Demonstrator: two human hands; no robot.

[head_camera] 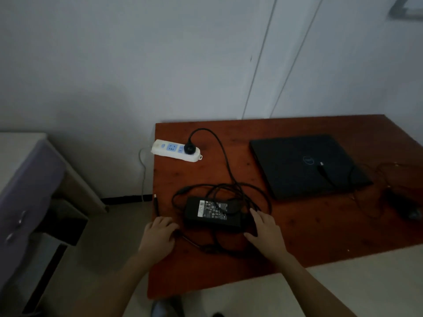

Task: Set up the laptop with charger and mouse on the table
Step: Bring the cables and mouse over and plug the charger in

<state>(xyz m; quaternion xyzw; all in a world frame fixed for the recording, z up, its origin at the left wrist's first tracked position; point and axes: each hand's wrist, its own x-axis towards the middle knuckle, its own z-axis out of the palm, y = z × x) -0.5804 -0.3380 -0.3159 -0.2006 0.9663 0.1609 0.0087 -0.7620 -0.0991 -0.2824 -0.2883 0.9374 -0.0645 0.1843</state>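
Head view, dim light.

- Surface (297,243): reddish-brown wood top set against a pale wall.
- Power strip (176,153): white with blue sockets, lying at the far left corner of the surface. A black plug (189,148) sits in its right-hand socket.
- Charger (214,211): black brick, label side up, lying flat near the front left of the surface, between the two hands.
- Charger cord (229,170): runs from the plug down to the brick and lies in loose loops around and over it. Its thin end, with the connector, points away from the person along the left edge of the surface.
- Laptop (306,165): black, lid closed, flat on the surface, to the right of the charger and well apart from it.
- Mouse (409,209): dark and blurred, near the right edge. Its thin wire trails across the surface, and the wire's plug end rests on the laptop lid.
- Left hand (158,239): at the left edge of the surface. Grip closed, fingers curled over the thin charger cord, which comes out on both sides of the hand.
- Right hand (265,232): palm down at the right end of the brick. Grip open, fingers straight and thumb spread, fingertips on the looped cord, holding nothing.
- Cabinet (34,191): pale, standing on the floor to the left.
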